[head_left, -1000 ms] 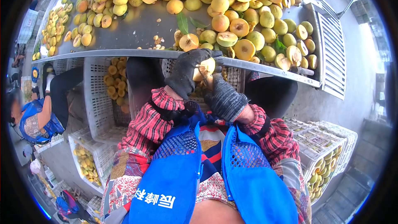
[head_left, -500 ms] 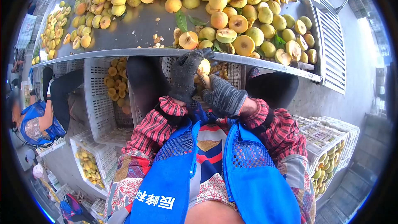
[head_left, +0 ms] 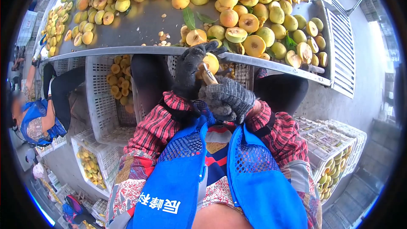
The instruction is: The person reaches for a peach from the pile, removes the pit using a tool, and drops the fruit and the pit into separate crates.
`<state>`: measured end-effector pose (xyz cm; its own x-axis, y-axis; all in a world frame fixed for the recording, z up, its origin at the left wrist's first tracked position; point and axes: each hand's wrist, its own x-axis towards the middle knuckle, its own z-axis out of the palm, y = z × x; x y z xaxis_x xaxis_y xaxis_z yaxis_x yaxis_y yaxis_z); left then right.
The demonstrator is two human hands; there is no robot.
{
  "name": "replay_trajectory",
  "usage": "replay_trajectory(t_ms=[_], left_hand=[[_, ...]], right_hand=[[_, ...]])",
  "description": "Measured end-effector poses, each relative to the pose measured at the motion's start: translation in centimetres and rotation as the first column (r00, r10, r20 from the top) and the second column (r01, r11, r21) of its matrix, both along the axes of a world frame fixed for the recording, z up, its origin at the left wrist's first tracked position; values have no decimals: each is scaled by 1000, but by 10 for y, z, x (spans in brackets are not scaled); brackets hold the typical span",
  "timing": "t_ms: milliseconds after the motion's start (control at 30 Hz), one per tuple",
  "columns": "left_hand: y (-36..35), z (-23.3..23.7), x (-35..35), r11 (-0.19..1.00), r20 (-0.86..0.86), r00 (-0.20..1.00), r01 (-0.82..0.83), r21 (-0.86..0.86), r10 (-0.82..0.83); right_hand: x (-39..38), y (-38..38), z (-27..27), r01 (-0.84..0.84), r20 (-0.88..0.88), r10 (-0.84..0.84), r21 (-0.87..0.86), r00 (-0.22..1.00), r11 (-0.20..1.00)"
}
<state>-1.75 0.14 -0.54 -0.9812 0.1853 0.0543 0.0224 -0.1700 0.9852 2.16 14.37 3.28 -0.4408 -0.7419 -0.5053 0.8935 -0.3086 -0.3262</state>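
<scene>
In the head view, the left hand (head_left: 186,73), in a dark glove, has its grip closed around a yellow peach (head_left: 211,62), held just below the near metal edge of the bench (head_left: 127,25). The right hand (head_left: 231,99), in a grey knitted glove, has its grip wrapped around a short tool (head_left: 208,75), probably a pitting tool or small knife, whose upper end meets the peach; the blur hides its exact shape.

Whole and halved peaches (head_left: 254,46) lie heaped on the bench, densest toward the far side and the right. A green leaf (head_left: 188,18) lies near the front edge, with pale pits (head_left: 163,38) to its left. A slatted metal panel (head_left: 340,51) borders the bench on the right.

Under the bench, left of the hands, a white crate (head_left: 99,97) holds peach halves (head_left: 121,78). Another crate (head_left: 108,161) with fruit sits nearer on the left, and two white crates (head_left: 322,138) stand at the right, yellow-green fruit showing through one side. At the far left, a person (head_left: 38,118) in a blue vest reaches toward the bench.
</scene>
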Motion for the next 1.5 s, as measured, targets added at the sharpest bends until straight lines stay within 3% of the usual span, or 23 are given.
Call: replay_trajectory(t_ms=[67,200,267,367,467,600,800,867,900,933,1000,1067,1100,1133,1167,1200,1233,1300,1333,1367,1400,1433,1500], left_hand=[[5,1,2,855,322,937,-57,516,-132],[12,12,7,798,412,902,-151,583,-130],[14,6,3,689,431,876,-174,703,-219],[17,-30,0,820,282,958,-121,559,-51],[9,-8,3,842,298,943,-40,538,-146],[16,18,4,770,342,918,-68,635,-202],[5,7,4,858,299,954,-157,489,4],[-9,26,-2,523,558,814,-409,748,-160],[-31,18,-4,527,554,817,-403,749,-163],[-67,-1,-7,549,482,876,-399,734,-8],[-125,-28,-9,586,286,910,-412,698,299],[-133,21,-5,754,8,794,-580,309,608],[-153,20,0,725,-282,722,-679,-115,632],[-185,14,2,476,-546,668,-744,-469,505],[-226,-6,2,448,-468,702,-707,-548,536],[-246,-15,-4,435,-266,817,-513,-740,511],[-229,1,-6,384,-334,821,-526,-759,464],[-200,29,-23,330,-408,818,-547,-769,406],[-197,35,-41,380,-459,866,-499,-779,198],[-191,39,-58,418,-490,872,-441,-794,-11],[-175,41,-74,608,-297,950,-295,-738,100],[-151,43,-94,776,-73,985,-168,-607,156],[-103,56,-140,346,-123,992,-104,-933,-33]], right_hand=[[1,-2,-1,29,89,-23,-64,996,998],[8,-3,-11,91,121,-69,-185,990,978],[10,-2,-11,101,122,-77,-209,990,973],[13,-1,-12,98,-49,-104,-119,993,988],[16,-2,-26,81,-189,-97,-88,977,993],[16,-1,-19,124,68,-108,-330,992,936],[22,2,-8,143,-268,-163,-92,950,985],[21,5,-6,196,-214,-207,-73,955,978],[19,11,0,112,-226,-129,-86,965,990],[17,13,-1,112,-233,-129,-85,964,990],[17,14,-7,145,-451,-50,179,891,973],[15,15,-12,201,-499,-61,233,865,952],[12,13,-30,255,-582,43,421,812,870],[9,11,-55,326,-635,163,579,755,748],[6,19,-108,251,-613,386,702,689,666],[16,42,-195,127,-644,762,763,73,633],[25,64,-281,149,-537,631,684,-560,714],[19,43,-194,-62,-152,969,988,-196,142],[13,40,-200,-53,-156,968,988,-194,148],[9,41,-209,-1,-157,909,985,-387,170],[6,40,-209,44,-139,814,979,-564,198],[9,41,-207,48,-136,814,979,-565,197],[15,36,-173,-119,-286,958,952,-20,282]])
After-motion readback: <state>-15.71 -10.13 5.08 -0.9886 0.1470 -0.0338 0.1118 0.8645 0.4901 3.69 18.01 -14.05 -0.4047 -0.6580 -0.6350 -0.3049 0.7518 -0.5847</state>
